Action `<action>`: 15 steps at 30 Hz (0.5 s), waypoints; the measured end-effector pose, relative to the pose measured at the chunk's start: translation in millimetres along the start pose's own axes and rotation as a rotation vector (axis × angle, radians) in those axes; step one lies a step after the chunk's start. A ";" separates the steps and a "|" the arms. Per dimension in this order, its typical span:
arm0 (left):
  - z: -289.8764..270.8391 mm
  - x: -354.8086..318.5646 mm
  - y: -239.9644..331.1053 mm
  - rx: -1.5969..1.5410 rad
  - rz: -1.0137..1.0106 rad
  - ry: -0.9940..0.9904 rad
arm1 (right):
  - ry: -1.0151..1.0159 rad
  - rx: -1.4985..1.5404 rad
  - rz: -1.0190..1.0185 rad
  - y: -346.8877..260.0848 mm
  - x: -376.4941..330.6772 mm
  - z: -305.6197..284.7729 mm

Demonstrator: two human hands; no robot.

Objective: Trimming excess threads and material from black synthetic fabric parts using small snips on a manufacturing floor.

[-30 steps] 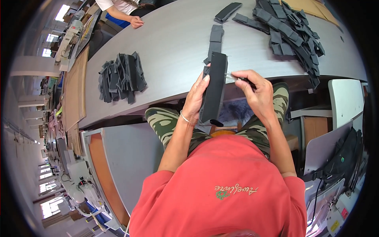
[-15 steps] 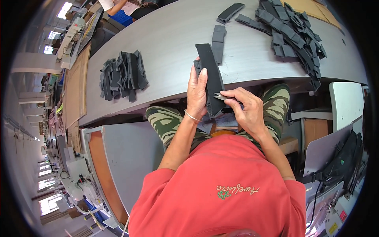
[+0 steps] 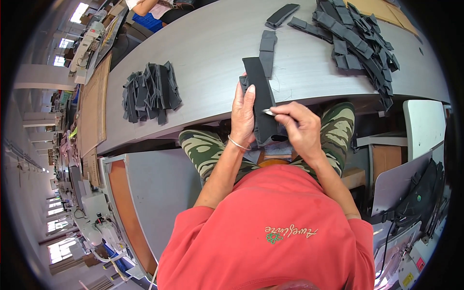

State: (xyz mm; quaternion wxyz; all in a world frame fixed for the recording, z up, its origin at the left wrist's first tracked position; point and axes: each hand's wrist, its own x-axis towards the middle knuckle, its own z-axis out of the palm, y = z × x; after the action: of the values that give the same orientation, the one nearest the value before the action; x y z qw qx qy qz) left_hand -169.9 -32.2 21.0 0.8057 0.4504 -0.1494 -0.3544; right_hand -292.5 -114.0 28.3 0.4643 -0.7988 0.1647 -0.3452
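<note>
My left hand (image 3: 243, 112) grips a long, dark grey fabric strap piece (image 3: 262, 94), its thumb lying along the near face. The piece stands roughly lengthwise over the table's front edge, above my lap. In my right hand (image 3: 301, 125) are small metal thread snips (image 3: 268, 112), mostly hidden by the fingers. Their blade tips rest at or very near the right side of the strap piece, below its middle, and look closed together. Behind the held piece, a similar folded grey strip (image 3: 267, 50) lies on the table.
On the grey table (image 3: 208, 58), a bundle of grey strips (image 3: 151, 92) sits at left and a large heap of them (image 3: 355, 38) at right. One more strip (image 3: 282, 16) lies at the far side. Another person's arm (image 3: 143, 7) shows at the top left.
The snips' blades were spread and are now together. The right hand has shifted slightly, and the strap piece has moved a little right and down with the left hand.
</note>
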 end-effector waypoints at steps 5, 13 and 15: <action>-8.2 0.8 5.2 0.030 -0.047 0.042 | 0.037 -0.088 -0.036 0.9 7.3 -20.6; -10.2 4.9 4.8 -0.019 -0.073 0.094 | -0.017 -0.198 -0.156 1.7 3.7 -21.5; -9.2 5.0 5.0 -0.007 -0.064 0.097 | -0.023 -0.195 -0.152 3.0 3.8 -19.4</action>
State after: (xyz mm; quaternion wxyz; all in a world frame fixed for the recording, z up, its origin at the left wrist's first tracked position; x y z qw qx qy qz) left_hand -159.0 -28.3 19.7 0.8018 0.4690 -0.0943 -0.3582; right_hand -303.3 -130.0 33.7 0.3586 -0.8543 0.1311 -0.3527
